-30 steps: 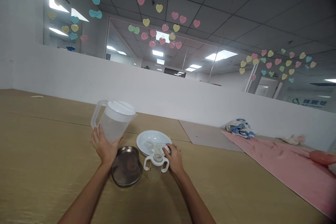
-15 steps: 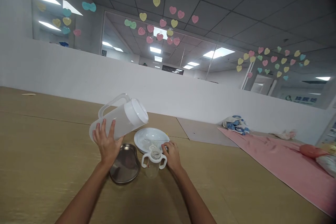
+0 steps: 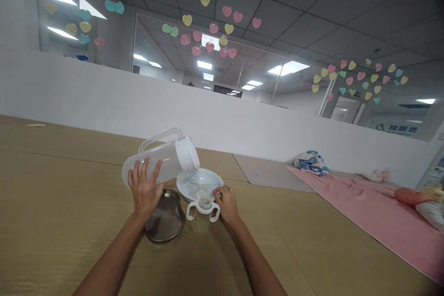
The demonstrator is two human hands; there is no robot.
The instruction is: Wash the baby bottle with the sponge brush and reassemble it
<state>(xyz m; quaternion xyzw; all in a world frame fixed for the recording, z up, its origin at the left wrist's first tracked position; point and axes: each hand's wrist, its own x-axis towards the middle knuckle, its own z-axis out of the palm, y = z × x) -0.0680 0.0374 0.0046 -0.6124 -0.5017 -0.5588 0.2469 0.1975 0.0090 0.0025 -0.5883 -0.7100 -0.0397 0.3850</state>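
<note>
A translucent plastic pitcher with a white lid is held tilted, lid end down to the right, its handle uppermost. My left hand grips its side with fingers spread around the body. The lid hangs just over the left rim of a white bowl, where clear items lie, hard to make out. My right hand has its fingers curled at the bowl's right rim. Beside that hand, a clear baby bottle stands upright with a white two-handled ring and no cap over its mouth. A metal kidney-shaped tray lies below the pitcher.
A pink cloth covers the right side of the table. Behind it are a bunched blue and white cloth and a red item. A low white wall with glass above borders the far edge.
The pitcher and my left hand have moved slightly right, bringing the lid lower and closer to the bowl. My right hand, the bottle and the tray stay in place.
</note>
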